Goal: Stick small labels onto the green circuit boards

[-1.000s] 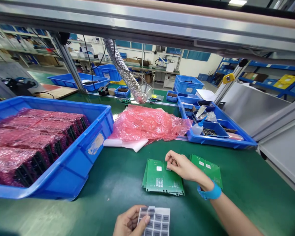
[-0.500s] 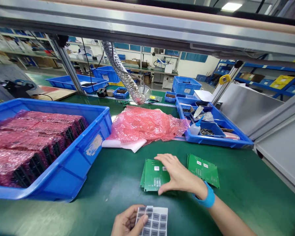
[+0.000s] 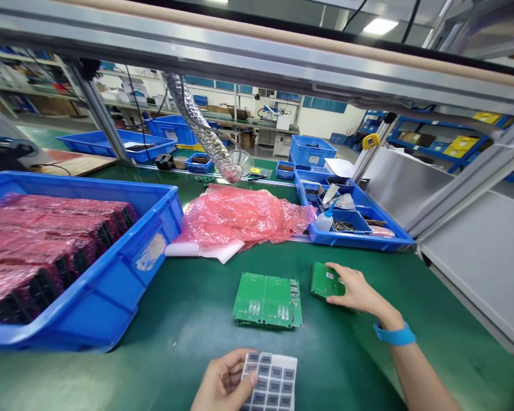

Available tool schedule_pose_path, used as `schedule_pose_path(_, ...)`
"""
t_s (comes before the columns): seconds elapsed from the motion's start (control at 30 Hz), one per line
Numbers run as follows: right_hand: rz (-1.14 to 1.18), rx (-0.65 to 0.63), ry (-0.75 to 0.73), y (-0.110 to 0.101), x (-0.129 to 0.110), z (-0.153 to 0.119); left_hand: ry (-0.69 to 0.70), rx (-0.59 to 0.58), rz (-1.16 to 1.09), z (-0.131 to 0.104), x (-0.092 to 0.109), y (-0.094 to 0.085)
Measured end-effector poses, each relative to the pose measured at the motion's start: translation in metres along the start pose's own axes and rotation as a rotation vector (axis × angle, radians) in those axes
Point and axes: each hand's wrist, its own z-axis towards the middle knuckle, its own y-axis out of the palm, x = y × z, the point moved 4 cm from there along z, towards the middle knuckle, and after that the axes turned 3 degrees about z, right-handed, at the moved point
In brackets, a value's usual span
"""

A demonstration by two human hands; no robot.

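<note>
My left hand (image 3: 227, 381) pinches a sheet of small grey printed stickers (image 3: 274, 379) between thumb and fingers, low in the middle of the view. To the right, my right hand (image 3: 360, 290) spans a green circuit board (image 3: 325, 281), thumb at the near edge and fingers at the far edge. White labels show on that board, though my hand hides part of it. Left of it, on the green table, lies a stack of green circuit boards (image 3: 263, 299); no white label shows on its top board.
A large blue bin (image 3: 149, 251) of parts wrapped in pink bubble wrap stands on the left. Loose pink bubble wrap (image 3: 244, 217) lies behind the boards. At the back right, a blue tray (image 3: 364, 242) holds smaller boxes and a dropper bottle (image 3: 325, 220).
My right hand has moved right, from the middle stack to the right-hand boards, with a labelled board. The middle stack's top now shows no white labels. My left hand still holds the sticker sheet.
</note>
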Motion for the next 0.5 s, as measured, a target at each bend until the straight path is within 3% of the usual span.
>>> schedule_pose_path(0.1, 0.086, 0.108, -0.090, 0.006, -0.028, -0.010, 0.006, -0.032, -0.008, -0.001, 0.002, 0.007)
schedule_pose_path(0.17, 0.251, 0.106, -0.235, 0.011, -0.074, -0.024, 0.006, -0.032, -0.013, -0.002, 0.003, 0.009)
schedule_pose_path(0.23, 0.409, -0.003, -0.386, 0.021, -0.123, -0.041, 0.016, -0.031, -0.021, -0.004, 0.004, 0.011)
schedule_pose_path(0.3, 0.415, -0.007, -0.488, 0.031, -0.161, -0.055, 0.042, -0.036, -0.028, -0.005, 0.006, 0.012)
schedule_pose_path(0.37, 0.340, 0.108, -0.577, 0.040, -0.183, -0.064, 0.066, -0.033, -0.027, -0.006, 0.007, 0.012)
schedule_pose_path(0.5, 0.156, 0.322, -0.723, 0.050, -0.195, -0.075, 0.070, 0.027, -0.044, -0.006, 0.005, 0.005)
